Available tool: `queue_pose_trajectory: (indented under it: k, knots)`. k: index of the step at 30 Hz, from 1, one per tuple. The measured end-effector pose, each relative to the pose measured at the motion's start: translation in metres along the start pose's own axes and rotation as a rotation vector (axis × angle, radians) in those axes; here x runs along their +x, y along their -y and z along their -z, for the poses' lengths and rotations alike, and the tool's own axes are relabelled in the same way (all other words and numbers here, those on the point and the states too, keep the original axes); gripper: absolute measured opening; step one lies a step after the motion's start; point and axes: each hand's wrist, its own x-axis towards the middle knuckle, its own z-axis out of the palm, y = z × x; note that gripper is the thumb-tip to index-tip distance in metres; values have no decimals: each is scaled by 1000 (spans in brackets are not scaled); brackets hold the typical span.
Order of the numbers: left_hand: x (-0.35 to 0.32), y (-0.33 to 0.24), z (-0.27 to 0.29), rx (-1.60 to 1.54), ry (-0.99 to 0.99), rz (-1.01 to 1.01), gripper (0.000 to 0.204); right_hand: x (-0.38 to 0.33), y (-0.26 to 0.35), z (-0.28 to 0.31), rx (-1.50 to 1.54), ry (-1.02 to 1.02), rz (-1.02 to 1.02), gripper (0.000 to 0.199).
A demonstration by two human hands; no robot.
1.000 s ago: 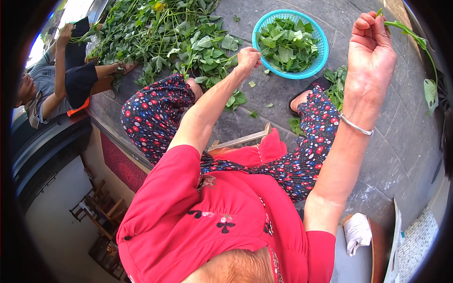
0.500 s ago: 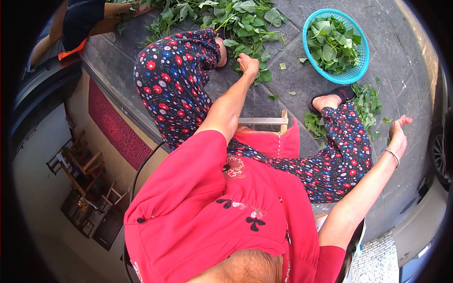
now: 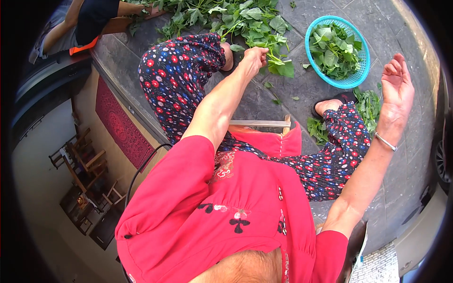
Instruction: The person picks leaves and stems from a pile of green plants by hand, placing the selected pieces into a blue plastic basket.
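- A person in a red top and flowered trousers sits low over grey paving stones (image 3: 306, 94), seen from above through a head-worn fisheye lens.
- The left hand (image 3: 255, 55) reaches forward at the end of an outstretched arm and closes its fingers on a leafy green stem at the near edge of the pile of greens (image 3: 222, 16), which spreads across the stones at the top of the view.
- The right hand (image 3: 398, 85) is raised at the person's right side, palm turned up, fingers loosely curled and spread; it holds nothing. A thin silver bangle (image 3: 386, 142) circles that wrist.
- A round turquoise basket (image 3: 359, 78) sits on the paving between the two hands, close beside the right hand, partly filled with plucked green leaves.
- A smaller scatter of leaves (image 3: 367, 104) lies on the stones just below the basket, next to the person's right foot in a dark sandal (image 3: 330, 101); a few loose leaves dot the paving between the pile and the basket.
- The light wooden edge of a low stool (image 3: 262, 123) shows between the person's knees.
- At the top left, a second person in a dark top, with an orange patch at the hip, leans an arm (image 3: 134, 8) toward the far side of the same pile.
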Motion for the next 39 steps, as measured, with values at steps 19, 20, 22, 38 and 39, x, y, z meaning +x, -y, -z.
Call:
queue_pose_trajectory:
  k: [19,20,22,38,39]
  knots:
    - [-158,-212,15,511,376,-643,14,-14,-61,-66,-227,123,-81,19]
    - [-165,-211,13,540,431,-610,17,-19,-64,-75,-327,95,-45,19]
    - [-187,-203,3,579,478,-521,25,-34,-70,-94,-590,138,102,18]
    - [-246,-187,-34,544,898,-472,31,-34,-100,-119,-744,413,-45,25]
    - [-237,-183,-35,478,877,-703,32,-33,-98,-117,-601,337,-77,23]
